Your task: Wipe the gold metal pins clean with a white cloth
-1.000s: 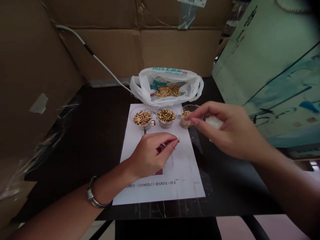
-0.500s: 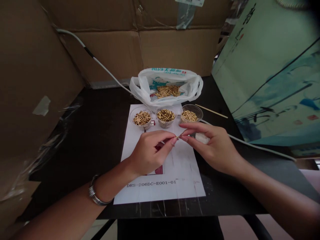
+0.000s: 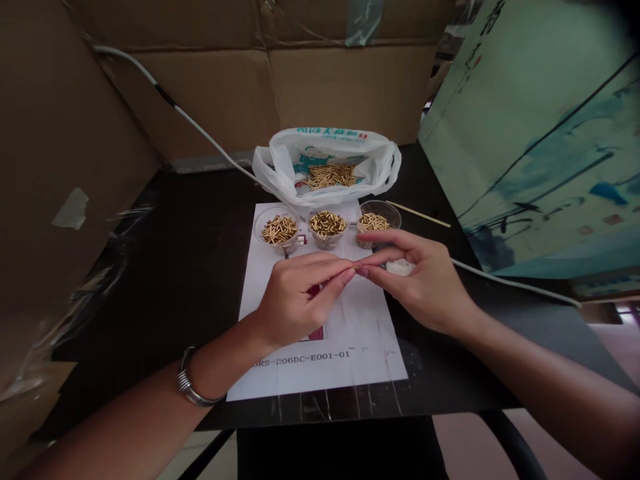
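My left hand (image 3: 300,300) and my right hand (image 3: 425,277) meet fingertip to fingertip over a printed white sheet (image 3: 320,373). Both are pinched on a small brass-coloured piece, mostly hidden between the fingertips. Just beyond them stand three clear cups of small brass-coloured pins: a left cup (image 3: 280,230), a middle cup (image 3: 327,225) and a right cup (image 3: 374,223), which my right fingers partly cover. Behind the cups, an open white plastic bag (image 3: 285,175) holds longer gold pins (image 3: 331,176).
A thin wooden stick (image 3: 420,214) lies right of the bag. Something white and crumpled (image 3: 400,267) is beside my right fingers. A white cable (image 3: 210,137) crosses behind. Cardboard (image 3: 350,87) walls the back and left; a green painted panel (image 3: 540,147) stands right.
The view has shifted slightly, so everything sits a little higher and further left. My fingertips are closer together, and less of the brass-coloured piece shows between them.
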The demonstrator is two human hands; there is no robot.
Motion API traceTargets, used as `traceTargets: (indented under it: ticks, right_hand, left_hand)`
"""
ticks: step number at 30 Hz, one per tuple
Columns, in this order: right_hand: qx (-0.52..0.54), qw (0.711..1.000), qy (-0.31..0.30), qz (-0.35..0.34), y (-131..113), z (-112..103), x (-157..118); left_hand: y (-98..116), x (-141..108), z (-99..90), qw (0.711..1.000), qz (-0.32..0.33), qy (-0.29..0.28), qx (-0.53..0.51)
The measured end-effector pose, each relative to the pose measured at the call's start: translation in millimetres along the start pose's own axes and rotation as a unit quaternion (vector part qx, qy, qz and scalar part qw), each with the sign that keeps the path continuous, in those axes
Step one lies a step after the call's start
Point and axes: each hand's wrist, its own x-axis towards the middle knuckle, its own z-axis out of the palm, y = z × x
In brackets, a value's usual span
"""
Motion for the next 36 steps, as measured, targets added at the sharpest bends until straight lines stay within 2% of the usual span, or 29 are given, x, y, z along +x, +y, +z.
traceTargets:
  ticks: [4,8,12,20,26,36]
  right_hand:
    - [0.002,1.000,0.019,0.008,1,0,0]
    - [-0.016,0.998,0.054,0.008,2,0,0]
    - [-0.021,0.998,0.063,-0.002,1,1,0]
    - [-0.011,1.000,0.022,0.006,2,1,-1]
    - [-0.046,0.998,0.037,0.010,0,-3,0]
    - [-0.036,0.998,0.047,0.018,-1,-3,2]
  left_hand:
    - [1,1,-1.5,0.999,-0.039,-0.020,-0.023]
    - [-1,1,-2.4,0.997,-0.071,-0.012,-0.041]
    - [-6,2,-2.4,0.993,-0.102,-0.014,-0.051]
    - [-10,4,-0.3,0.991,-0.119,-0.020,-0.048]
    - [-10,3,-1.7,0.994,-0.097,-0.044,-0.030]
    - [-13,3,-2.1,0.985,-0.135,-0.084,-0.061]
